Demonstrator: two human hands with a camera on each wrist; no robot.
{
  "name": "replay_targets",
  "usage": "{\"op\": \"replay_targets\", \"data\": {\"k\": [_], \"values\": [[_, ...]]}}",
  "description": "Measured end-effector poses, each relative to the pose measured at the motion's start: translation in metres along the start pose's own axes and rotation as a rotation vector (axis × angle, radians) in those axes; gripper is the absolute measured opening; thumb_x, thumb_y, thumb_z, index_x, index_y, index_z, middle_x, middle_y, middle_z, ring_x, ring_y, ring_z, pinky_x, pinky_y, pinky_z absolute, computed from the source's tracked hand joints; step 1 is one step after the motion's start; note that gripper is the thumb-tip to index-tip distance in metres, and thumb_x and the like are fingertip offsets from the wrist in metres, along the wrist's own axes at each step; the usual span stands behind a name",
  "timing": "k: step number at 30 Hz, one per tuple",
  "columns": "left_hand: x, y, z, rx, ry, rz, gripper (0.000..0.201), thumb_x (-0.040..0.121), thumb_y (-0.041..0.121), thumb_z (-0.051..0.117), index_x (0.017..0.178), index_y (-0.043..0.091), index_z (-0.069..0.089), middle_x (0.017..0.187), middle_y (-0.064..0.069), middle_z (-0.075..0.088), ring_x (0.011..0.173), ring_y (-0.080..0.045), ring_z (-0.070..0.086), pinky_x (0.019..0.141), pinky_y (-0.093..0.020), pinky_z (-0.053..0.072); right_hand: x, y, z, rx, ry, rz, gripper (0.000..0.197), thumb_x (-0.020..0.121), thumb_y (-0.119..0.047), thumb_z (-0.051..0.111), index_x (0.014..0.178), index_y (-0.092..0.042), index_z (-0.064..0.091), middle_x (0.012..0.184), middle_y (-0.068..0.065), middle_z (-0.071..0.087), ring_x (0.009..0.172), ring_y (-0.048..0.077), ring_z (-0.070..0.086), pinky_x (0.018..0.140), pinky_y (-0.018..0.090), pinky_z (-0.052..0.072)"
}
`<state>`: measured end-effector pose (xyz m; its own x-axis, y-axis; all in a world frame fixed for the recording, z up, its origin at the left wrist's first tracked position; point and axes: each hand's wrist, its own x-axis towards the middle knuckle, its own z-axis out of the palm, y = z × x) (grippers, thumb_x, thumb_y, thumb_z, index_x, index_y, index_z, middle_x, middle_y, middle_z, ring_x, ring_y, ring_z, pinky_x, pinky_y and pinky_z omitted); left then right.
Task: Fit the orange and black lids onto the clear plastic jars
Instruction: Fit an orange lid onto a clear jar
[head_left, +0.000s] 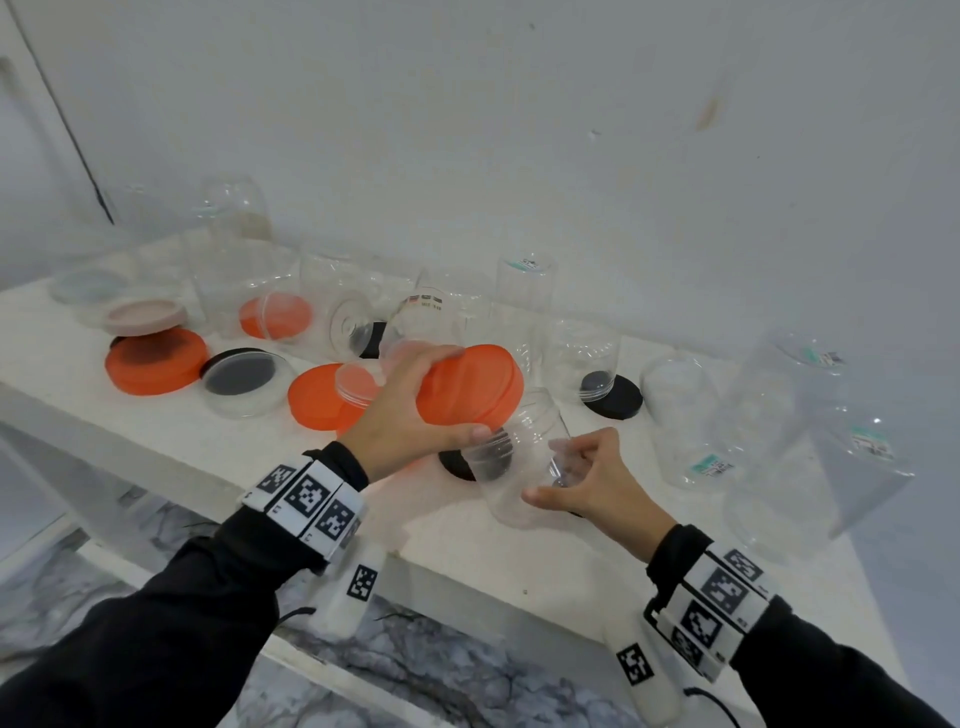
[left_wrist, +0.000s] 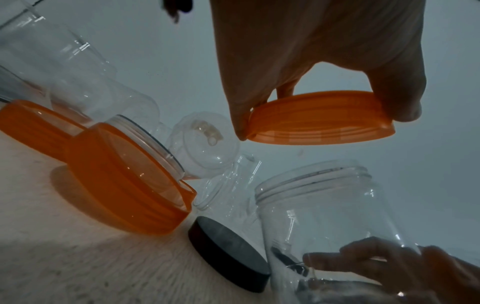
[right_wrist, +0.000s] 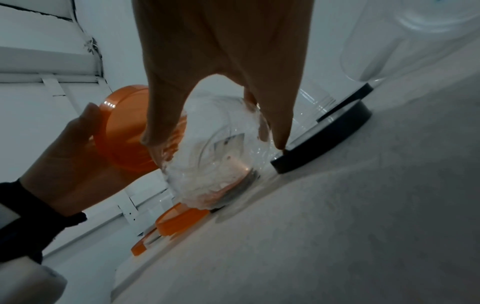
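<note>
My left hand (head_left: 410, 410) grips an orange lid (head_left: 470, 387) by its rim, thumb and fingers on opposite edges, and holds it tilted in the air. In the left wrist view the orange lid (left_wrist: 322, 119) hangs just above the threaded mouth of a clear jar (left_wrist: 327, 222), with a gap between them. My right hand (head_left: 576, 473) holds that clear jar (head_left: 511, 457) around its lower body, tilted with its mouth toward the lid. In the right wrist view my fingers (right_wrist: 161, 127) wrap the jar (right_wrist: 221, 152), and the orange lid (right_wrist: 122, 131) is at its left.
Several clear jars (head_left: 691, 415) stand or lie across the white shelf (head_left: 519, 561), some upside down on black lids (head_left: 613, 397). More orange lids (head_left: 156, 361) and a black lid (head_left: 239, 379) lie at the left. A black lid (left_wrist: 228, 251) sits beside the held jar.
</note>
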<state>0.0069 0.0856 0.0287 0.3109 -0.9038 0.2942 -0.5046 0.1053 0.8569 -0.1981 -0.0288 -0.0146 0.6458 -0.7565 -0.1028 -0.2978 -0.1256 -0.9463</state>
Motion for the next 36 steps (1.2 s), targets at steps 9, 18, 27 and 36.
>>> {"op": "replay_targets", "data": {"k": [9, 18, 27, 36], "values": [[0.004, 0.001, 0.008, -0.029, -0.058, -0.021, 0.1, 0.045, 0.059, 0.07, 0.134, 0.028, 0.037, 0.127, 0.019, 0.04, 0.113, 0.017, 0.036, 0.087, -0.002, 0.031, 0.005, -0.001, -0.006, -0.191, -0.097, -0.01, 0.084, 0.059, -0.014, 0.088, 0.117, -0.018, 0.026, 0.112, -0.006, 0.044, 0.106, 0.015, 0.05, 0.077, 0.016, 0.046], [0.009, -0.003, 0.012, -0.002, -0.103, -0.021, 0.1, 0.046, 0.059, 0.07, 0.135, 0.027, 0.038, 0.134, 0.01, 0.038, 0.122, -0.002, 0.036, 0.094, -0.01, 0.03, 0.005, -0.007, -0.003, -0.263, -0.169, -0.024, 0.089, 0.053, -0.026, 0.09, 0.121, -0.022, 0.032, 0.115, -0.008, 0.047, 0.11, 0.013, 0.051, 0.092, 0.029, 0.048], [0.008, -0.001, 0.006, 0.096, -0.202, -0.038, 0.099, 0.046, 0.062, 0.069, 0.133, 0.035, 0.034, 0.139, 0.01, 0.037, 0.124, -0.005, 0.037, 0.097, -0.02, 0.032, 0.019, -0.008, -0.003, -0.196, -0.289, 0.013, 0.102, 0.045, -0.026, 0.087, 0.129, -0.023, 0.03, 0.127, -0.005, 0.047, 0.118, 0.014, 0.051, 0.094, 0.027, 0.047], [0.014, 0.002, 0.017, 0.242, -0.322, -0.007, 0.109, 0.043, 0.065, 0.068, 0.138, 0.029, 0.03, 0.137, 0.01, 0.034, 0.127, -0.006, 0.031, 0.106, -0.027, 0.03, 0.028, -0.01, -0.014, -0.16, -0.266, 0.022, 0.077, 0.058, 0.001, 0.086, 0.114, -0.024, 0.039, 0.119, -0.001, 0.055, 0.113, 0.016, 0.057, 0.096, 0.032, 0.048]]}}
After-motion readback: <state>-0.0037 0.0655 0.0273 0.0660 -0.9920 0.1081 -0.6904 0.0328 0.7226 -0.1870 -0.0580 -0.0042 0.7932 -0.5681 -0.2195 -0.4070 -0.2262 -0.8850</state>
